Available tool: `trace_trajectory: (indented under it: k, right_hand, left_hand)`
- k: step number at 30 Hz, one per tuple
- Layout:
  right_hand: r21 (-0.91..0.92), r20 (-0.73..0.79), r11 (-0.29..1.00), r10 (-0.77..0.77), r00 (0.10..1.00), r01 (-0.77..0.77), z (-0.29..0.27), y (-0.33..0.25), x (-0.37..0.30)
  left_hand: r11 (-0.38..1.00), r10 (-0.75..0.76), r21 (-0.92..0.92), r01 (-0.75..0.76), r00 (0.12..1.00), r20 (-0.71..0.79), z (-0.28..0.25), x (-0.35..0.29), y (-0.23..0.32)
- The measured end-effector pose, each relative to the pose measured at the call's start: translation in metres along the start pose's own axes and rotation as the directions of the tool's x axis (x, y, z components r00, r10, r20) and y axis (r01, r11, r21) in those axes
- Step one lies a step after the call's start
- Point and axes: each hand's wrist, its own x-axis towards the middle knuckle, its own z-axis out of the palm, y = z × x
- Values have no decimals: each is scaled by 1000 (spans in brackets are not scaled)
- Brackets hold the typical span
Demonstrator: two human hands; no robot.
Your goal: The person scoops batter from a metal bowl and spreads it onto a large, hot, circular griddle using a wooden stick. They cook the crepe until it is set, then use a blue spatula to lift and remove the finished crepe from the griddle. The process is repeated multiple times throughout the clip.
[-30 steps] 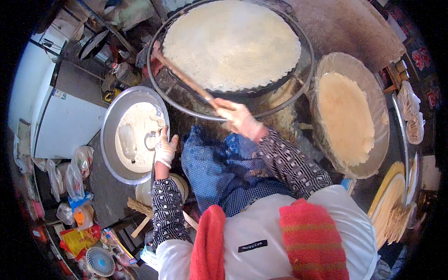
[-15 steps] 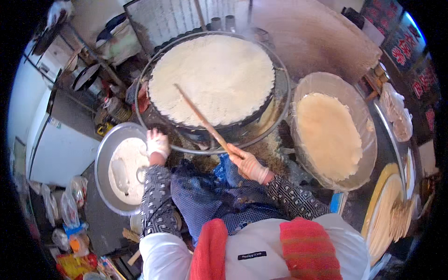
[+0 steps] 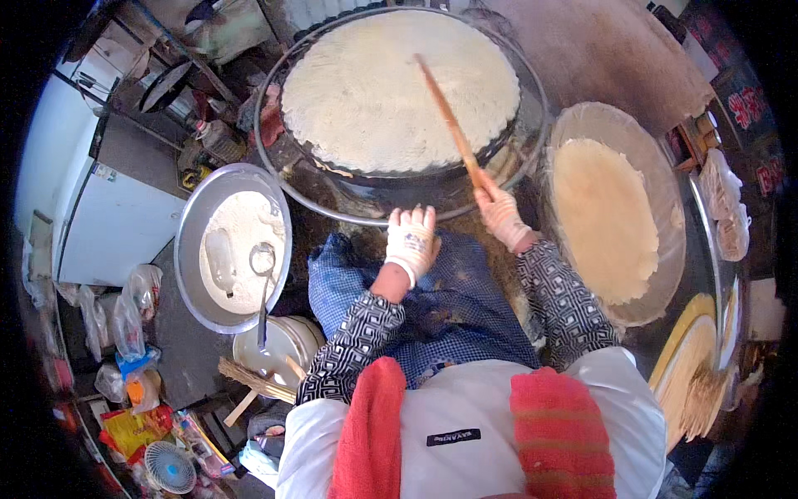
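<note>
A round griddle covered by a wide pale sheet of batter stands in front of me, with a metal ring around it. My left hand, in a pale glove, has its fingers hooked over the near side of the ring. In my right hand, also gloved, is the handle of a long flat wooden stick. Its far end reaches over the batter; contact with the surface is hard to tell. At the left, a metal basin holds pale flour or batter, a ladle and a clear scoop-like object.
A plastic-lined basin with flat pancakes stands at the right. Beyond its near end is a round yellow-edged board. At the lower left are a bucket, a straw brush, plastic bags and a small fan.
My left hand has moved rightward from beside the basin to the ring's near middle. The right hand and stick have shifted right and forward. The view has also shifted, uncovering the ladle and bucket.
</note>
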Motion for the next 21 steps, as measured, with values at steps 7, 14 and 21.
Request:
trace_trajectory:
  k: [7, 14, 21]
  right_hand:
    - [23, 255, 982, 175, 951, -186, 33, -39, -36]
    - [-408, 231, 909, 200, 952, -92, -10, -45, 29]
    - [-778, 232, 619, 132, 964, 103, -41, 7, 106]
  left_hand:
    - [993, -105, -24, 117, 952, 287, 26, 25, 3]
    - [981, -161, -45, 187, 927, 338, 48, 66, 65]
    - [974, -156, -118, 195, 948, 276, 39, 69, 75]
